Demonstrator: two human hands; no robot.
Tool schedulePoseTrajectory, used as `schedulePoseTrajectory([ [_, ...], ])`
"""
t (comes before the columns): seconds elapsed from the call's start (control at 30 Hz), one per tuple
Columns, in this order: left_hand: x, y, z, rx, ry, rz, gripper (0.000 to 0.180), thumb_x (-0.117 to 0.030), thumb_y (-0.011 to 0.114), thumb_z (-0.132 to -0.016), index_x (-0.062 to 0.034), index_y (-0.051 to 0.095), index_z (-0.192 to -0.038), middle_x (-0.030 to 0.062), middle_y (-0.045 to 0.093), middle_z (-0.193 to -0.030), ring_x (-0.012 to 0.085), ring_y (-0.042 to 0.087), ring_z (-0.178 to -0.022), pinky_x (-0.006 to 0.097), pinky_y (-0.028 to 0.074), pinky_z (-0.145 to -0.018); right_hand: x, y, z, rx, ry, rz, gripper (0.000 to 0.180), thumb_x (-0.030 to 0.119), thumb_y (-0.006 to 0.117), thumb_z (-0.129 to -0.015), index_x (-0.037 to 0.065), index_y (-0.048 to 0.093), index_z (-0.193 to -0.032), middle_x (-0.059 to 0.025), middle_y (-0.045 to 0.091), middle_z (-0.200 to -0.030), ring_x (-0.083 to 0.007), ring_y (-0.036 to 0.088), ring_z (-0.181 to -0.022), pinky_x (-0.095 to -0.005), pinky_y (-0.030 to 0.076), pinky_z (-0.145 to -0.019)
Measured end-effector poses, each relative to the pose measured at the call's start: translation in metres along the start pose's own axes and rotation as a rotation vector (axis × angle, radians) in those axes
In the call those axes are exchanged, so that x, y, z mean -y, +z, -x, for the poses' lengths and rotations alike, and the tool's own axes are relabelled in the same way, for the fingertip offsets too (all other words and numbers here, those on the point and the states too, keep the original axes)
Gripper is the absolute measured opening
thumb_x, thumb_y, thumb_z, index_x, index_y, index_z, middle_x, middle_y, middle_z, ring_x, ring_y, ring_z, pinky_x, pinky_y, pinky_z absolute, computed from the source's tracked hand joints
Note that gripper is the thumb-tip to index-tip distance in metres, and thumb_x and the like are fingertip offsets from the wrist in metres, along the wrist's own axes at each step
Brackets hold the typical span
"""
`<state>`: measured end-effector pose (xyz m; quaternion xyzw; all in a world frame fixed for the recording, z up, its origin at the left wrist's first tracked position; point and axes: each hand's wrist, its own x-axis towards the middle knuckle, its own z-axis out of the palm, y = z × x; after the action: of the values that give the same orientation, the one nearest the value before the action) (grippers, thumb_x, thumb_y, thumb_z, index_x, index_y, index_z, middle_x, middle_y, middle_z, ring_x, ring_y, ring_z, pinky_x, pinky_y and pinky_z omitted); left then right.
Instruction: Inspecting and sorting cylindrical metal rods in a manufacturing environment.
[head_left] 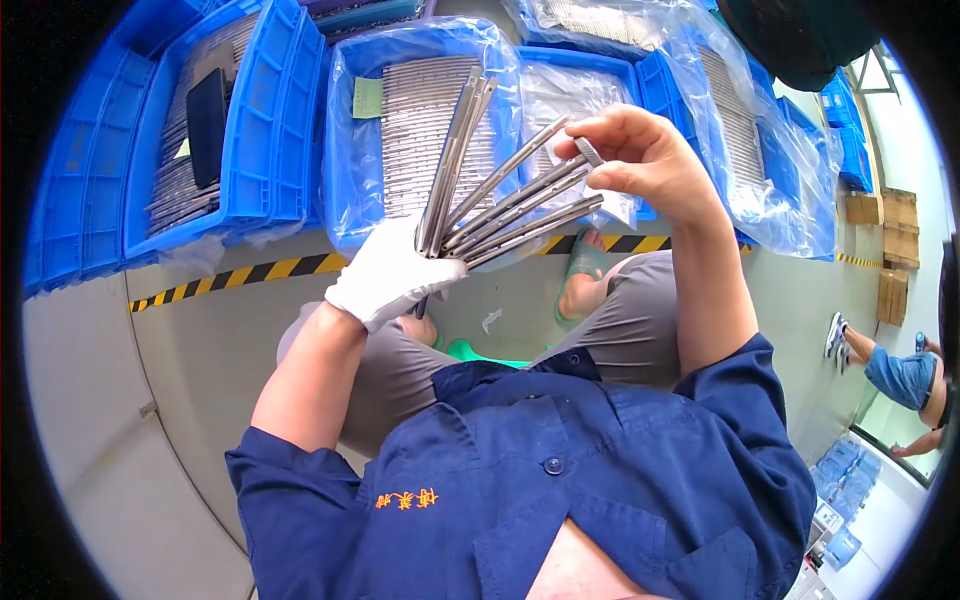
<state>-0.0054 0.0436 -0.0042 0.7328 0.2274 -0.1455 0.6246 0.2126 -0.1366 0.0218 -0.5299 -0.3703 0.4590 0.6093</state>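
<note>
Metal rods fan from the gloved left hand near the front of the plastic-lined blue bin; the bare right hand pinches a small grey piece by their tips. Handling looks midway: similar rods lie rowed inside the bin, this bunch remains out. The bin's green note is illegible; orange lettering marks the shirt.

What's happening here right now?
A person in a navy shirt holds a fanned-out bunch of slim metal rods in the white-gloved left hand. The bare right hand pinches a small ridged grey piece by the rods' far ends; whether it is joined to one, I can't tell. Ahead, a plastic-lined blue crate holds rows of similar rods. A dark, flat rectangular object lies on the crate contents at left.
</note>
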Motion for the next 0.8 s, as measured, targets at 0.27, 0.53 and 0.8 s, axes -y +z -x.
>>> schedulePoseTrajectory([
  [0.27,-0.003,0.006,0.001,-0.013,-0.031,-0.003,0.033,-0.013,0.068,-0.069,0.0016,0.061,-0.098,0.0048,0.063,-0.081,0.0108,0.055,-0.072,0.027,0.047,-0.066,0.002,0.002,0.007,-0.053,0.051,0.073,0.03,0.002,0.068,-0.078,0.003,0.059,-0.107,-0.0086,0.064,-0.102,-0.0109,0.059,-0.093,-0.0244,0.048,-0.08],
  [0.53,-0.005,0.01,-0.002,-0.018,0.003,-0.038,0.032,-0.016,0.067,-0.07,0.0014,0.061,-0.095,0.0054,0.062,-0.081,0.011,0.053,-0.073,0.028,0.046,-0.068,0.001,0.015,0.005,-0.023,0.061,0.212,0.034,-0.008,0.066,-0.074,0.002,0.058,-0.105,-0.0091,0.06,-0.107,-0.0178,0.057,-0.103,-0.0285,0.048,-0.084],
  [0.8,-0.003,0.006,-0.003,-0.051,0.039,-0.059,0.033,-0.014,0.066,-0.07,0.0004,0.06,-0.098,0.0062,0.062,-0.084,0.0114,0.053,-0.074,0.027,0.046,-0.069,-0.002,0.02,0.003,-0.072,0.018,0.356,0.033,-0.007,0.066,-0.073,0.002,0.059,-0.104,-0.0099,0.061,-0.105,-0.0176,0.057,-0.103,-0.0303,0.046,-0.086],
])
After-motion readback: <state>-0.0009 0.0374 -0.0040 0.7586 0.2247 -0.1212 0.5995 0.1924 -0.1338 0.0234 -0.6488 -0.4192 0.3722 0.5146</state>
